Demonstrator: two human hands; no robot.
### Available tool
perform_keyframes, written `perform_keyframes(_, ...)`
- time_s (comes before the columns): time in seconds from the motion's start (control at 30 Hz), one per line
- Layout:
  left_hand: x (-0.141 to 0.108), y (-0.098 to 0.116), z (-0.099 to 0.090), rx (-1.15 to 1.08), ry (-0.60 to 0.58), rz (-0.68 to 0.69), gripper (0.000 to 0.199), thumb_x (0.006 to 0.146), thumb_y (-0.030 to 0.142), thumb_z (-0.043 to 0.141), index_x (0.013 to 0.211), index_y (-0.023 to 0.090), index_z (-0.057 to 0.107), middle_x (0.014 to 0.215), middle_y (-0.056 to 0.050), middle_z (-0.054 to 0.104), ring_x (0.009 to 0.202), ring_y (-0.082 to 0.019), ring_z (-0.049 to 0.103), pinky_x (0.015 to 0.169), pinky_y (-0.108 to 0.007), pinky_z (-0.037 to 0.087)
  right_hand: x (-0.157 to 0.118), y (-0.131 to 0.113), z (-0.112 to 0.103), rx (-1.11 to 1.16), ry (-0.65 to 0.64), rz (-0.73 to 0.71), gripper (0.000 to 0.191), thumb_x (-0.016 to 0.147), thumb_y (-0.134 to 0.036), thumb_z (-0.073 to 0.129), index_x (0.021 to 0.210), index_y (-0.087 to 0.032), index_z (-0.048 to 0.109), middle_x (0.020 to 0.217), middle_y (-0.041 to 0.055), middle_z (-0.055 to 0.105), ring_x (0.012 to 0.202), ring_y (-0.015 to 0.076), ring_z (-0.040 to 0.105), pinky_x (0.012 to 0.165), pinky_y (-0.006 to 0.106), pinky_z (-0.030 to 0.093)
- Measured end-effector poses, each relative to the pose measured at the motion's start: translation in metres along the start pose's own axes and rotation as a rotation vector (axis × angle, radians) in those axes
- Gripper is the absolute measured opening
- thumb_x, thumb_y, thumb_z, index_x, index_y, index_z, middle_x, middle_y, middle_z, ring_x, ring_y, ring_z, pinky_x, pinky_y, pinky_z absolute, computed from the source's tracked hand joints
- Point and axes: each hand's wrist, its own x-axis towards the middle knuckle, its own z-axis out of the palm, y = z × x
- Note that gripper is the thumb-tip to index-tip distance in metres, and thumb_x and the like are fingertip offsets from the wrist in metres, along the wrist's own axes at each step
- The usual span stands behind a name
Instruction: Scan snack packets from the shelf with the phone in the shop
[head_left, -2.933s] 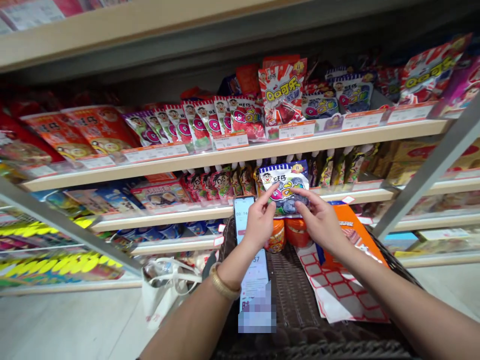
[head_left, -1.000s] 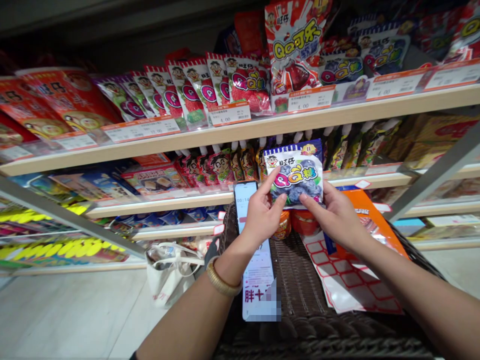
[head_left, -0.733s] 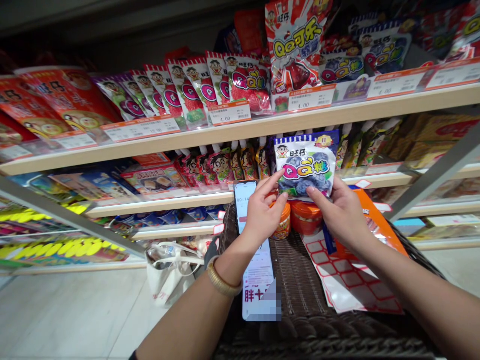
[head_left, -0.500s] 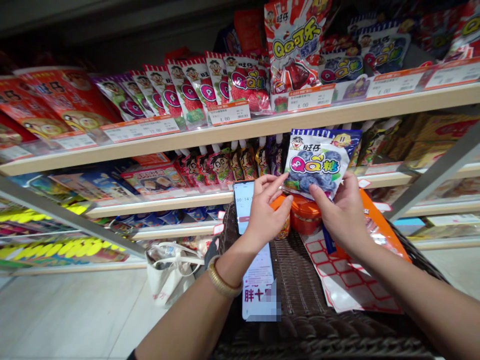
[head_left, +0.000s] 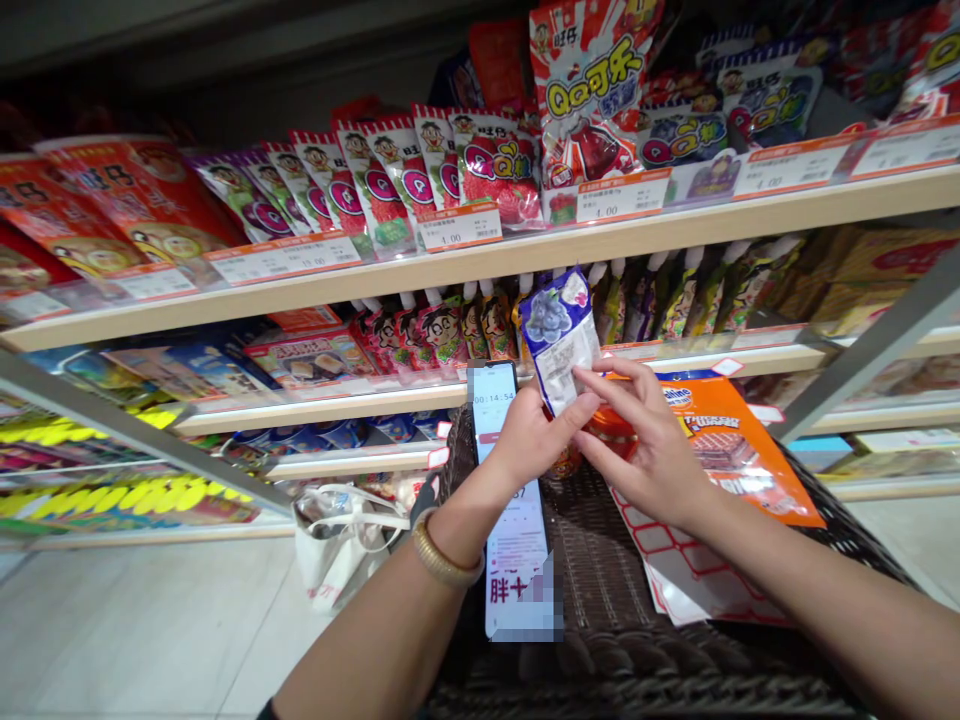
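A blue-and-white gummy candy packet (head_left: 559,340) is held up over the basket, its printed back and barcode side facing me. My left hand (head_left: 529,435) is closed around the packet's lower edge, with the thumb across the front. At the packet's right side is my right hand (head_left: 649,440), fingers apart, with a fingertip at or close to the lower right edge. Beneath the hands, a red-lidded tub (head_left: 616,430) shows only partly. An orange wafer bag (head_left: 739,450) lies to the right of my right hand.
The dark wicker basket (head_left: 600,560) carries two phones, an upper phone (head_left: 491,410) and a lower phone (head_left: 517,570), plus a white-and-red package (head_left: 686,570). Shelves of snack packets span the front, with a wooden shelf edge (head_left: 375,270) above the hands. A white tote bag (head_left: 337,550) sits at lower left.
The candy packet has turned from its front to its back and moved left, passing from my right hand into my left. My right hand has let go, and more of the wafer bag shows.
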Motion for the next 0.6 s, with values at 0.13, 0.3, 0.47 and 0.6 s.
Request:
perform_keyframes(0.13,-0.001,0.001,0.001,-0.039,0.126,-0.071,0.053,0.079,0.058,0.067,0.109,0.014,0.07,0.114,-0.012,0.075,0.106,-0.027,0.069,0.097,-0.038,0.052,0.0,0.001,-0.001,-0.039,-0.024,-0.096,0.051,0.087,-0.02,0.062,0.137,-0.029,0.054,0.122,0.0117,0.049,0.114,0.0293,0.054,0.095,0.053,0.051)
perform_keyframes(0.3,0.001,-0.007,0.0,-0.164,0.258,-0.066,0.046,0.081,0.054,0.067,0.106,0.016,0.072,0.116,-0.01,0.074,0.112,-0.027,0.068,0.101,-0.038,0.05,0.001,0.001,-0.003,-0.077,-0.022,-0.129,0.05,0.088,-0.017,0.059,0.135,-0.031,0.056,0.118,0.0107,0.055,0.11,0.0281,0.056,0.091,0.052,0.052)
perform_keyframes(0.47,0.004,-0.014,0.0,-0.239,0.322,-0.068,0.052,0.083,0.056,0.065,0.115,0.015,0.066,0.123,-0.013,0.071,0.116,-0.027,0.065,0.105,-0.039,0.047,0.002,0.001,-0.005,-0.117,-0.006,-0.185,0.047,0.088,-0.012,0.057,0.131,-0.031,0.057,0.114,0.0097,0.057,0.104,0.026,0.058,0.085,0.048,0.053)
perform_keyframes(0.6,0.004,-0.016,0.0,-0.266,0.388,-0.088,0.051,0.087,0.061,0.056,0.109,0.016,0.065,0.115,-0.012,0.073,0.109,-0.024,0.067,0.099,-0.037,0.05,0.001,0.002,-0.005,-0.141,-0.02,-0.188,0.045,0.088,-0.01,0.057,0.129,-0.027,0.058,0.113,0.0107,0.056,0.102,0.0252,0.057,0.083,0.046,0.054)
